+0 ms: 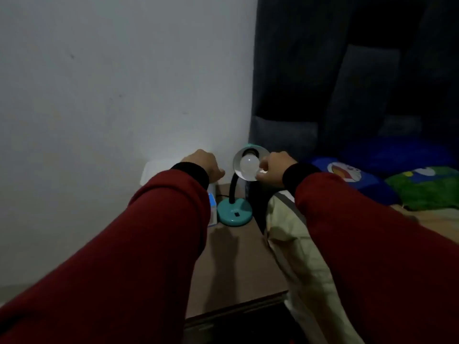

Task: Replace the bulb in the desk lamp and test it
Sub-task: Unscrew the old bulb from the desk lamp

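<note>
A dim room. Nearest, a brown table runs up from 6 o'clock, flanked at 4 o'clock by a pale pillow on the bed. Red sleeves reach forward over it. On the table's far end stands a teal lamp, and a small box sits just beside its base at 9 o'clock. The right hand pinches the white bulb seated in the tilted shade. The left hand hovers apart from the lamp, fingers curled, seemingly holding nothing. Behind are a white wall and, at 2 o'clock, a dark curtain.
</note>
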